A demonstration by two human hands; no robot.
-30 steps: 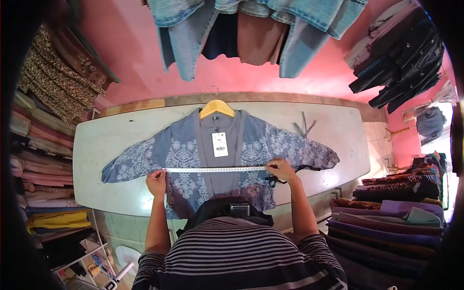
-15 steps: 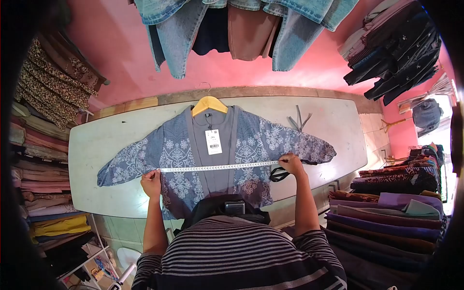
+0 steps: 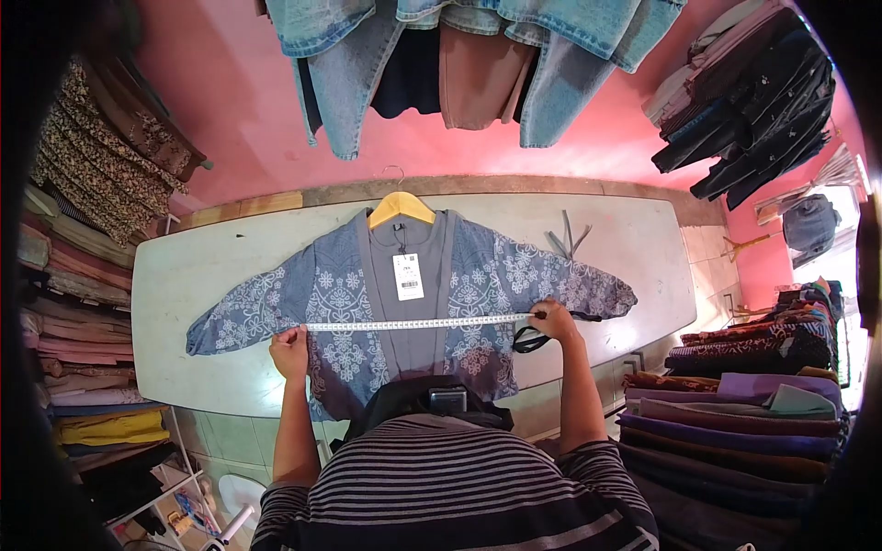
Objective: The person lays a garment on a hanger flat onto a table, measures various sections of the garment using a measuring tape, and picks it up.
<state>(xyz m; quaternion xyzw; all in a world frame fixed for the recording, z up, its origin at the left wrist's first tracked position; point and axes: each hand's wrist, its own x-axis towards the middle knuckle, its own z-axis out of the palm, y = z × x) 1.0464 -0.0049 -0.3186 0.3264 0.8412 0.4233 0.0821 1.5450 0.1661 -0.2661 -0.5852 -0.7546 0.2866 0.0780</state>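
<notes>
Nearest, one person in a striped top (image 3: 459,482), both forearms reaching over the worktop (image 3: 220,386). Left hand (image 3: 553,320): fingers closed on one end of a white measuring tape (image 3: 413,324), a black loop (image 3: 530,341) hanging just beside. Right hand (image 3: 290,352): fingertips pinching the tape's other end. Tape: pulled straight across the front of one blue-grey patterned jacket (image 3: 340,294), which lies open on the worktop with sleeves spread. Upon it, one white tag (image 3: 408,276); at its neck, a wooden hanger (image 3: 401,209). Beyond, grey strips (image 3: 570,241) near the left sleeve; farthest, denim garments (image 3: 344,83) hanging before a pink wall (image 3: 230,101).
</notes>
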